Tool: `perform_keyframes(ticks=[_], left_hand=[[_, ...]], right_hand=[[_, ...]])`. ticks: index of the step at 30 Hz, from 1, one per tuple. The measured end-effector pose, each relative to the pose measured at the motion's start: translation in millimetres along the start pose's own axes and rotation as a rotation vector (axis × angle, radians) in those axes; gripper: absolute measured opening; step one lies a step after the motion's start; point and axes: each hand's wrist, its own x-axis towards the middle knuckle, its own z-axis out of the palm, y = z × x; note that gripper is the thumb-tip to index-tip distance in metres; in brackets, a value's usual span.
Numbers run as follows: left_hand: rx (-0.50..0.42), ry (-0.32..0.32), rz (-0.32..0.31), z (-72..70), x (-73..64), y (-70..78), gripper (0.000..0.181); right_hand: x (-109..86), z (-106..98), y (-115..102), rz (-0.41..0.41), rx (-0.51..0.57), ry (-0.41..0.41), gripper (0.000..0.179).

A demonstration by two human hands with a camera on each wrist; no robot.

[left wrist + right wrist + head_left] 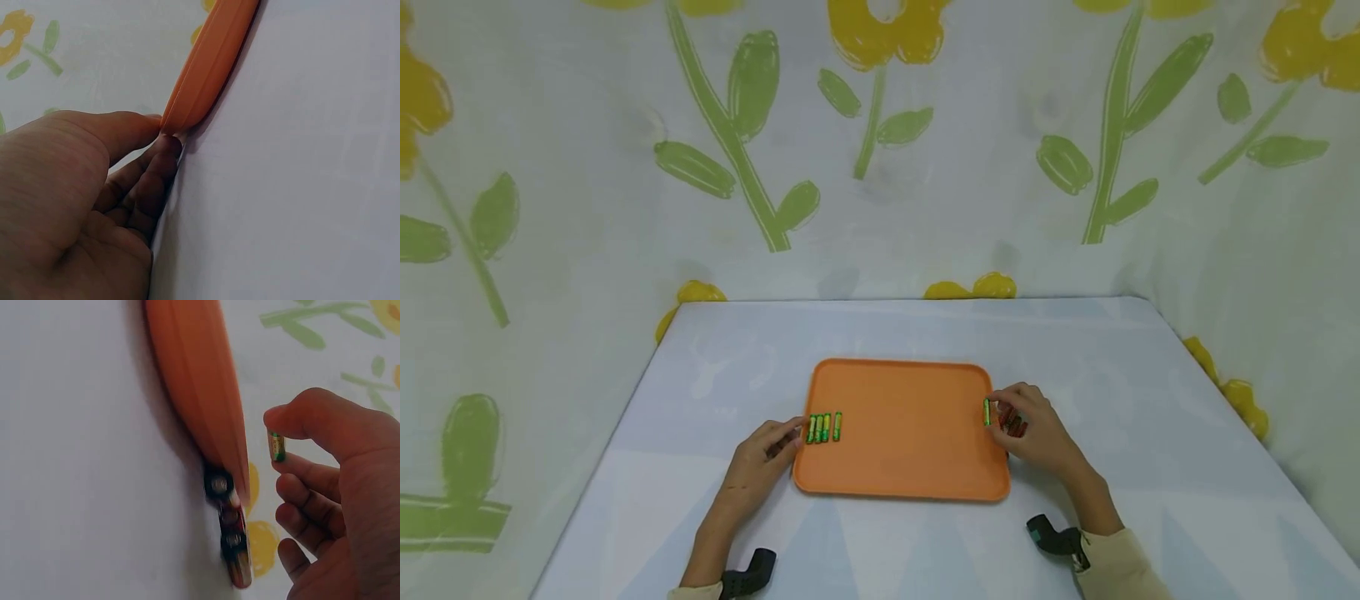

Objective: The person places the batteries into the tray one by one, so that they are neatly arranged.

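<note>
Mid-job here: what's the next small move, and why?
I'd probably carry the green battery left and lay it beside the four matching batteries. The right hand already pinches it by the right rim of the orange tray, away from that group, and the left hand holds the left rim, likely keeping it steady.

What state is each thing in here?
Orange tray: lying flat
Four green batteries: lying in tray, rightmost slightly apart
Fifth green battery: raised near tray's right rim
Reddish batteries: outside tray, partly hidden
Left hand: grips tray's left rim
Right hand: pinches fifth green battery
</note>
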Motion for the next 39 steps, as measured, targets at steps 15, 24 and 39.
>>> perform_keyframes(ticks=[15, 24, 39], left_hand=[[0.002, 0.01, -0.042, 0.9, -0.5, -2.5, 0.038], [0.004, 0.001, -0.043, 0.9, 0.4, -4.5, 0.039], [-0.039, 0.021, -0.041, 0.8, -2.3, -2.8, 0.037]], right_hand=[[6.4, 37, -24, -0.156, 0.044, 0.026, 0.042], [6.8, 51, -39, -0.142, 0.051, -0.002, 0.043], [10.5, 68, -62, -0.12, 0.077, -0.016, 0.044]])
